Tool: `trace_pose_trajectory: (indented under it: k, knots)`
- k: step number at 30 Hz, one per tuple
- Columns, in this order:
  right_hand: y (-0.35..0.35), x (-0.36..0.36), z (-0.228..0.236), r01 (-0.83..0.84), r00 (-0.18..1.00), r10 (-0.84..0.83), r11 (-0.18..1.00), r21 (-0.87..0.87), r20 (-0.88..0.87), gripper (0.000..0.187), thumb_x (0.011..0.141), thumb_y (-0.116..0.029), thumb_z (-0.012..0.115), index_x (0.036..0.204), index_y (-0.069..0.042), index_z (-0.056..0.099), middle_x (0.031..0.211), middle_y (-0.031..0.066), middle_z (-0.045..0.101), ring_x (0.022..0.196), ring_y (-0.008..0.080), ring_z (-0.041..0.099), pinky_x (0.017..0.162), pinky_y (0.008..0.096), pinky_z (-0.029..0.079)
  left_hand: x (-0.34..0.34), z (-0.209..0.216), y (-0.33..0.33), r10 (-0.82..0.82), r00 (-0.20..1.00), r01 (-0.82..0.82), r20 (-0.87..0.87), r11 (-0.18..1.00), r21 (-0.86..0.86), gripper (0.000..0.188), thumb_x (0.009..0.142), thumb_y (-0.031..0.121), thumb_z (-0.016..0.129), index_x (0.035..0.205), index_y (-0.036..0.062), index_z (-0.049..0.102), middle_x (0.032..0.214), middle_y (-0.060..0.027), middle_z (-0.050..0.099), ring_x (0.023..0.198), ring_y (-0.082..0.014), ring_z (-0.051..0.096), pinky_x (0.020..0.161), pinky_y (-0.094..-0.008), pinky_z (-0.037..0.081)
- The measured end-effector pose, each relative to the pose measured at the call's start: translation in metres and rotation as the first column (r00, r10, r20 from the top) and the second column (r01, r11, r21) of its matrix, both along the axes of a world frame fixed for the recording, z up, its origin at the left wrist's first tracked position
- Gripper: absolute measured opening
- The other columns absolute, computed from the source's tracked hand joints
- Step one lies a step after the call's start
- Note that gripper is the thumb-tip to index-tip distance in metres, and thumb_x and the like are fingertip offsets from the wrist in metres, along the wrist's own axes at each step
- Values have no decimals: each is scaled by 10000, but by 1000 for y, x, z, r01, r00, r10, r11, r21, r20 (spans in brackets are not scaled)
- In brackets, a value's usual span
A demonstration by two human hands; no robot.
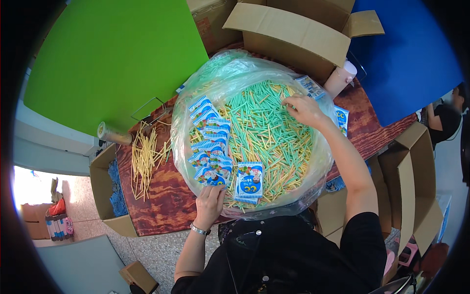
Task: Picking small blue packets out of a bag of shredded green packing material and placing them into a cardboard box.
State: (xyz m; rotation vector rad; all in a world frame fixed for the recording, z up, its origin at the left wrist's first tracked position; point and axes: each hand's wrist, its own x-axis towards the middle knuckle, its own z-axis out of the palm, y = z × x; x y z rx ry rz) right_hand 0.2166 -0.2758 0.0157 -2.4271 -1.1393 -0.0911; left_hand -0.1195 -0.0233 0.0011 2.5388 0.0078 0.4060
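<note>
A large clear plastic bag, spread open on the table, holds a heap of thin green, yellow and orange sticks. On its left side several small blue-and-white printed packets lie in an overlapping row. My left hand is at the near end of that row, its fingers closed on the edge of the lowest packet. A small stack of flat packets rests on the sticks to its right. Over the far right of the heap my right hand has curled fingers at the sticks; what they pinch is hidden.
Loose yellow sticks and a jar are on the reddish table. A pink flask stands near an open cardboard box. Green and blue boards flank the far side. Another person is at right.
</note>
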Motion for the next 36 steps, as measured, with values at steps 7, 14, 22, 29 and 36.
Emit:
trace_pose_trajectory:
  k: [7, 14, 22, 29, 36]
  knots:
    - [32, -142, 7, -228, 955, 197, 966, -120, -223, 345, 797, -402, 711, 912, -89, 623, 848, 75, 602, 802, 284, 632, 645, 390, 510, 20, -2, -25, -29, 999, 23, -44, 992, -121, 377, 761, 196, 788, 1044, 24, 607, 810, -99, 611, 703, -239, 611, 599, -359, 487]
    - [39, -160, -14, -187, 972, 185, 982, 1, -142, 253, 818, -326, 694, 880, -95, 613, 845, 46, 586, 838, 258, 621, 644, 376, 512, 23, -2, -32, 10, 999, -15, -46, 994, -104, 524, 737, 252, 812, 1131, 8, 567, 894, -126, 618, 790, -276, 621, 695, -367, 509]
    - [31, -174, 24, -268, 958, 287, 903, 336, -7, 164, 788, -208, 718, 890, -92, 663, 793, 56, 604, 760, 228, 606, 597, 348, 499, 32, 12, -36, 54, 994, -37, 97, 984, -175, 447, 792, 182, 762, 1172, 11, 601, 940, -130, 651, 889, -264, 614, 781, -366, 496]
    - [40, -181, 37, -113, 867, 284, 912, 395, -409, 169, 815, -155, 727, 924, -38, 670, 777, 94, 616, 692, 252, 606, 609, 345, 461, 41, 18, -41, -78, 978, -71, -195, 751, -656, 182, 891, 113, 680, 1026, -8, 677, 876, -17, 698, 772, -31, 585, 650, -230, 498]
    - [48, -116, 30, -152, 728, 438, 853, 499, -528, 192, 896, -176, 656, 1038, -51, 680, 885, 103, 665, 752, 271, 646, 654, 337, 489, 41, 15, -39, 94, 974, -207, -204, 730, -652, 247, 771, 181, 796, 918, 3, 709, 733, -71, 654, 650, -84, 577, 578, -275, 463]
